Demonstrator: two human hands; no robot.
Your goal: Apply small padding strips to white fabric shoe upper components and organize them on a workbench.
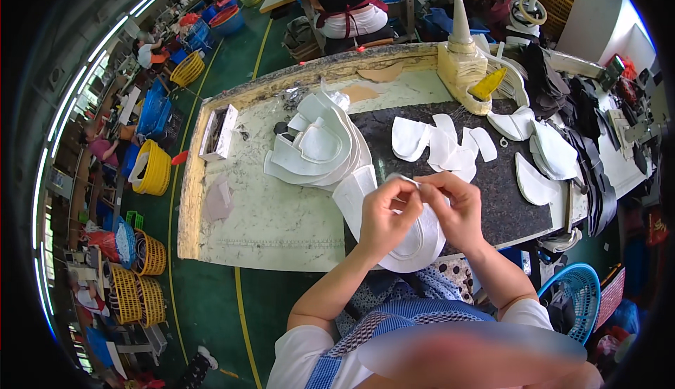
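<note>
Both my hands meet above the near edge of the dark board, fingertips pinched together. Between them is the upper edge of a white curved piece, which looks like a shoe upper; its rounded lower part hangs at the table edge near my lap. My left hand grips this edge from the left, thumb against fingers. My right hand pinches it close beside the left fingertips. The fingers hide the exact spot they press. A stack of similar white pieces lies left of my hands, and small rounded white pieces lie beyond them.
A cream glue pot with a cone top and a yellow scraper stands at the back right. More white pieces and dark pieces lie right. A narrow white box sits left. A blue basket stands near right.
</note>
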